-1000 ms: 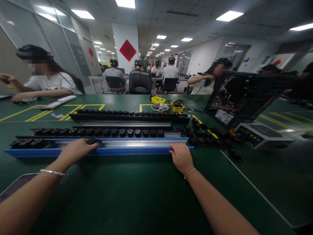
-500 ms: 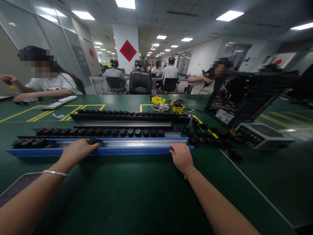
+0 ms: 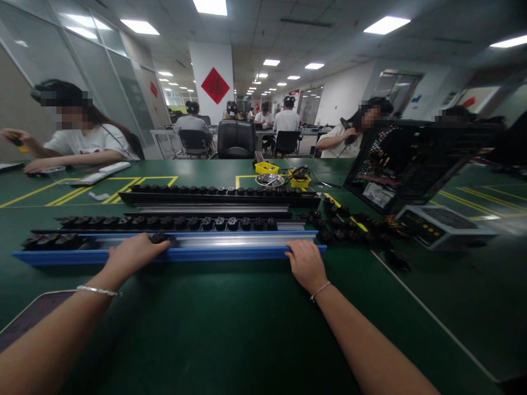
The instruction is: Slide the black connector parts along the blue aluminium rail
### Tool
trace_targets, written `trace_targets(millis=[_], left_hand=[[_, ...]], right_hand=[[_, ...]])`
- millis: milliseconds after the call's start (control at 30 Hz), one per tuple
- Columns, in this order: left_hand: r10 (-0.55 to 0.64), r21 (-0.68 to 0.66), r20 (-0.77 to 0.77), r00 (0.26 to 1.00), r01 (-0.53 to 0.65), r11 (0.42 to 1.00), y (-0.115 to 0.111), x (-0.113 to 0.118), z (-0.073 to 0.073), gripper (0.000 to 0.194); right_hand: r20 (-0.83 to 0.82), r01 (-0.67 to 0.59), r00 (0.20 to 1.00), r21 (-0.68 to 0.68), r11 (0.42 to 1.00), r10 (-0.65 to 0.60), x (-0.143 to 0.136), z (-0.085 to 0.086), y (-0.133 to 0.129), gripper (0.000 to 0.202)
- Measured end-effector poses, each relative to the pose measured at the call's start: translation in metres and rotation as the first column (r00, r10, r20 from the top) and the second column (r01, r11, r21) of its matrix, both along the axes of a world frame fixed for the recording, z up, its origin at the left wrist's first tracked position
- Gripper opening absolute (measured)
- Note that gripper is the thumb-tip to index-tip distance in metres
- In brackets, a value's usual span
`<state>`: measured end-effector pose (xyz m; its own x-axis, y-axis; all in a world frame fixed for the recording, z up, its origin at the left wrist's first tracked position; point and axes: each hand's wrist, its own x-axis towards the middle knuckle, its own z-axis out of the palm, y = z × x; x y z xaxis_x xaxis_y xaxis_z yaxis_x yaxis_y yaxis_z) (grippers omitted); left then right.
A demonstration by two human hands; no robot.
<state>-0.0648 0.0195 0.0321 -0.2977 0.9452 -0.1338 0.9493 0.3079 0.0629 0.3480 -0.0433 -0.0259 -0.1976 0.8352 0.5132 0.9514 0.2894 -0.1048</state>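
Note:
A long blue rail (image 3: 230, 253) with a silvery inner channel lies across the green table before me. My left hand (image 3: 130, 253) is closed over its near wall, thumb and fingers on a black socket module (image 3: 158, 237) in the channel; the fingertips are partly hidden. Near the right end, my right hand (image 3: 305, 264) is closed on the rail, its fingers curled over the near wall. Several black socket modules (image 3: 57, 241) sit in the channel's left end. Directly behind the blue rail stands a row of similar black sockets (image 3: 179, 223) in a dark rail.
Farther back lies another dark rail (image 3: 222, 199) filled with sockets. Loose black sockets (image 3: 341, 235) are heaped at right, beside a power supply unit (image 3: 448, 227) and an open computer case (image 3: 415, 164). Behind are a metal dish (image 3: 269, 180) and a yellow bin (image 3: 267, 168). Co-workers sit across the table.
Very little differs. My left hand, the socket module under it and the blue rail's left end appear slightly farther right. My right hand keeps its hold at the rail's right end.

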Motion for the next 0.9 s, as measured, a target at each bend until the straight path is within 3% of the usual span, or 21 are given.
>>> trace_targets(millis=[900], left_hand=[[-0.001,-0.002,-0.003,1.000,0.001,1.000,-0.004,0.011,0.004,0.067]], right_hand=[[0.019,0.006,1.000,0.005,1.000,-0.006,-0.001,0.001,0.000,0.015]])
